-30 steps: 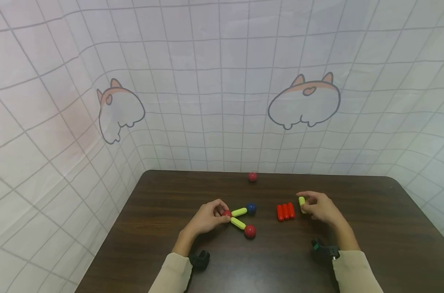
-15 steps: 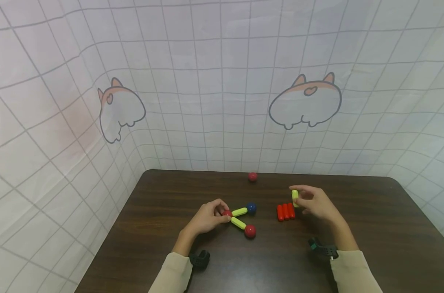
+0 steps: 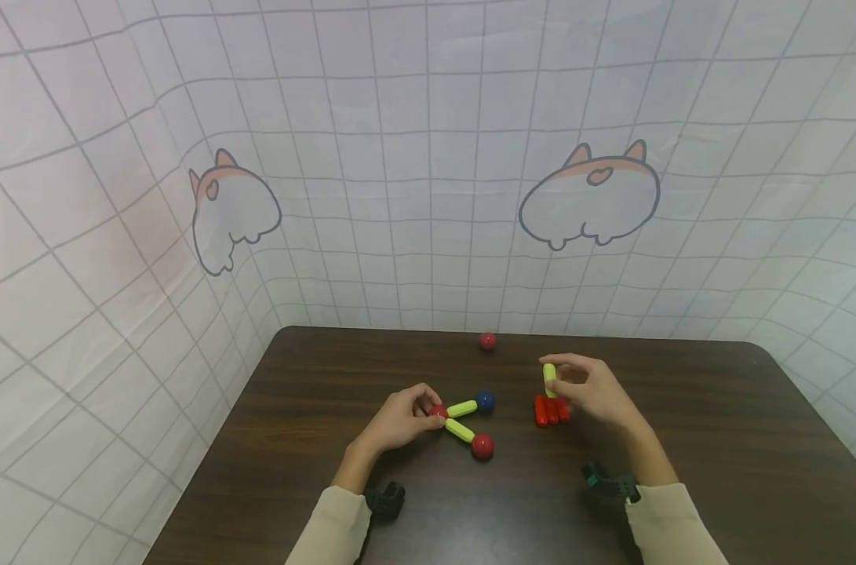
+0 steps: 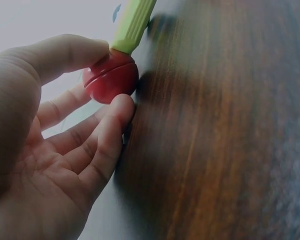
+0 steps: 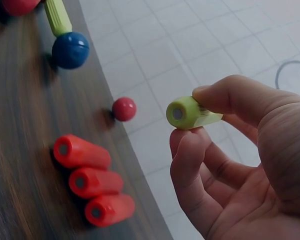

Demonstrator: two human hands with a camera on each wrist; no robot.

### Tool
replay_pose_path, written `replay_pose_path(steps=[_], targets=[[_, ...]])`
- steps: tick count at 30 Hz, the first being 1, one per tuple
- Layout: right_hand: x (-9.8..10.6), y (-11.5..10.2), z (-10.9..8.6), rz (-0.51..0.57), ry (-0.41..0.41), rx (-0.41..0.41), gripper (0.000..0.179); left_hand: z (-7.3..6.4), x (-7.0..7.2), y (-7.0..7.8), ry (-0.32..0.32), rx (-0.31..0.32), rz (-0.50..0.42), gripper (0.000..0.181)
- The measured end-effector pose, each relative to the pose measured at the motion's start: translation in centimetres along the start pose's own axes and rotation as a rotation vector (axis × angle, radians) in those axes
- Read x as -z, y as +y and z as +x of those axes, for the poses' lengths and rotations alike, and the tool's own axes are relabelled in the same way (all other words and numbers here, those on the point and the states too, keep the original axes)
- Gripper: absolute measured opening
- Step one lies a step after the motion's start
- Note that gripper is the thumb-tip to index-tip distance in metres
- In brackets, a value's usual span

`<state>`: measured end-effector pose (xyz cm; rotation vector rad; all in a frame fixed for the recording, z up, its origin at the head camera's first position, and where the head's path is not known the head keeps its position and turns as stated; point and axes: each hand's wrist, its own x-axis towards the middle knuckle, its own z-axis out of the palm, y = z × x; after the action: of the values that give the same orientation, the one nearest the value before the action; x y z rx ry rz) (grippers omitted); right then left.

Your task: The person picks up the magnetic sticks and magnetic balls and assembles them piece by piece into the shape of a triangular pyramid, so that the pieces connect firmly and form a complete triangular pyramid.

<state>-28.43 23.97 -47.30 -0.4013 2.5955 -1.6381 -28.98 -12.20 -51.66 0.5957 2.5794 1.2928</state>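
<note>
On the dark wooden table (image 3: pixel 717 439) lies a V of two yellow-green rods joined at a small red ball (image 3: pixel 438 411) (image 4: pixel 111 76), with a blue ball (image 3: pixel 483 402) (image 5: pixel 70 50) and a larger red ball (image 3: pixel 482 446) at the far ends. My left hand (image 3: pixel 402 420) pinches the joining red ball between thumb and fingers. My right hand (image 3: pixel 586 388) holds a loose yellow-green rod (image 3: pixel 549 378) (image 5: pixel 190 113) by its end, raised just above three red rods (image 3: pixel 551 410) (image 5: pixel 90 182) that lie side by side.
A lone red ball (image 3: pixel 487 340) (image 5: pixel 124 109) sits near the table's far edge, in front of the white gridded backdrop (image 3: pixel 428 196) printed with cartoon animals. Black wrist-camera mounts show on both sleeves.
My right hand has carried the yellow-green rod leftward, from right of the red rods to just above them. The left hand and the V have stayed put.
</note>
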Motion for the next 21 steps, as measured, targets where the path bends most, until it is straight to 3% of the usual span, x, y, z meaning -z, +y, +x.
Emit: replay_pose_path(steps=[21], targets=[[-4.0, -0.8, 0.9, -0.041, -0.086, 0.015, 0.038, 0.0, 0.0, 0.1, -0.004, 0.004, -0.007, 0.021]])
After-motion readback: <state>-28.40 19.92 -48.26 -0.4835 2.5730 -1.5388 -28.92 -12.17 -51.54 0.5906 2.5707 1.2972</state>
